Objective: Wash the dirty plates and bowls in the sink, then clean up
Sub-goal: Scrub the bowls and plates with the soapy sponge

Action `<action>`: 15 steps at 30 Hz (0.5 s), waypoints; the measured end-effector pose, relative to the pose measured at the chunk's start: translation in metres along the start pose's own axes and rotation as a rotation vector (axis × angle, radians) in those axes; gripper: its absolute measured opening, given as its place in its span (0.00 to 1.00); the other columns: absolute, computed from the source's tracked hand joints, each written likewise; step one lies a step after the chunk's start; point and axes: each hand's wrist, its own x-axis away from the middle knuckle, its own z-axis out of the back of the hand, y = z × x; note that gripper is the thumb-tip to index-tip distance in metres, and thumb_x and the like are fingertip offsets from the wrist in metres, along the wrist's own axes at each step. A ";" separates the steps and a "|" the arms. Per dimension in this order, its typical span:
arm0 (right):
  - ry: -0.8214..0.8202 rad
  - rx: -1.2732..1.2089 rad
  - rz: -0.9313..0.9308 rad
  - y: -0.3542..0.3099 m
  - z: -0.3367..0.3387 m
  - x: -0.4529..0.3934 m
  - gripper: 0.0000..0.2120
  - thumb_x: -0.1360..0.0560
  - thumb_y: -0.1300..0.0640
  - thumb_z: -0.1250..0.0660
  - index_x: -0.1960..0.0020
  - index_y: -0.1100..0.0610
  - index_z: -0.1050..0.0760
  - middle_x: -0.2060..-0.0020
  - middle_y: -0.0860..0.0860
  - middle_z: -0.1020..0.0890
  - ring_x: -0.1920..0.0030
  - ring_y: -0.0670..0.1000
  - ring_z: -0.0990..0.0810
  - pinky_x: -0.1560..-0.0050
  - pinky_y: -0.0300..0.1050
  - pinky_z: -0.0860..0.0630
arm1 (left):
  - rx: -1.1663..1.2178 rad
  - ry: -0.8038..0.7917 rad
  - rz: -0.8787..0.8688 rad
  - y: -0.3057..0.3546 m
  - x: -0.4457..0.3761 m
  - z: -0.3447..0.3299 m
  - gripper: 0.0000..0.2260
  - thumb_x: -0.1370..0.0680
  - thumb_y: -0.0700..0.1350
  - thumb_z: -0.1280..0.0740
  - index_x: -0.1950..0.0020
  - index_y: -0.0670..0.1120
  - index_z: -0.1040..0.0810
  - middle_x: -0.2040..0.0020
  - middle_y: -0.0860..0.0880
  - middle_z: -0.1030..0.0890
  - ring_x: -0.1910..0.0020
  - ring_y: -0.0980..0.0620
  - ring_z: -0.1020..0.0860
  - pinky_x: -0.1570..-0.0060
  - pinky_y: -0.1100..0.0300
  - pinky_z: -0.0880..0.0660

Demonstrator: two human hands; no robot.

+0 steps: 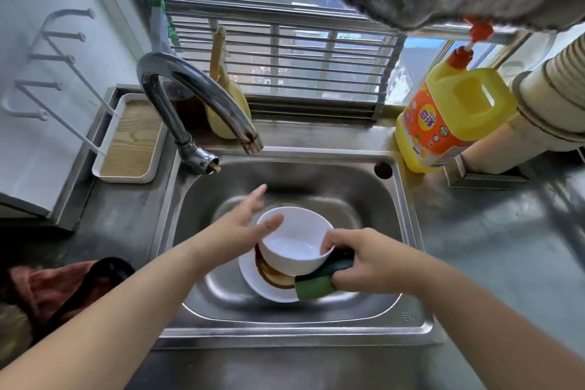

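While over sink [408,199]: bowl [294,244], sponge [316,286]

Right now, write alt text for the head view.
Over a steel sink, the right hand grips a white bowl and green sponge above a stained plate; the open left hand reaches toward the bowl.

Home kitchen: steel sink [408,199] with faucet [190,95], dish soap jug [449,120], barred window [278,51] (high-rise outside).
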 end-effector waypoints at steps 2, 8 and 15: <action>-0.096 -0.129 -0.023 0.000 0.013 0.000 0.10 0.34 0.56 0.33 0.54 0.48 0.24 0.65 0.43 0.20 0.66 0.43 0.25 0.62 0.37 0.27 | -0.152 -0.047 -0.367 0.002 0.012 0.009 0.31 0.34 0.74 0.36 0.34 0.63 0.30 0.34 0.67 0.31 0.28 0.61 0.39 0.28 0.53 0.43; -0.241 -0.312 -0.026 -0.001 0.033 0.000 0.14 0.34 0.56 0.35 0.49 0.52 0.22 0.54 0.53 0.16 0.58 0.45 0.22 0.55 0.37 0.26 | -0.472 -0.084 -0.549 0.011 0.008 0.006 0.07 0.29 0.50 0.26 0.58 0.58 0.23 0.54 0.61 0.22 0.40 0.64 0.30 0.26 0.53 0.51; -0.152 -0.813 0.039 0.009 0.029 0.014 0.27 0.36 0.55 0.32 0.38 0.41 0.24 0.47 0.57 0.20 0.51 0.54 0.22 0.54 0.41 0.23 | 0.297 -0.127 -0.276 -0.006 0.011 0.000 0.11 0.31 0.46 0.26 0.55 0.40 0.19 0.59 0.44 0.19 0.57 0.49 0.21 0.52 0.60 0.24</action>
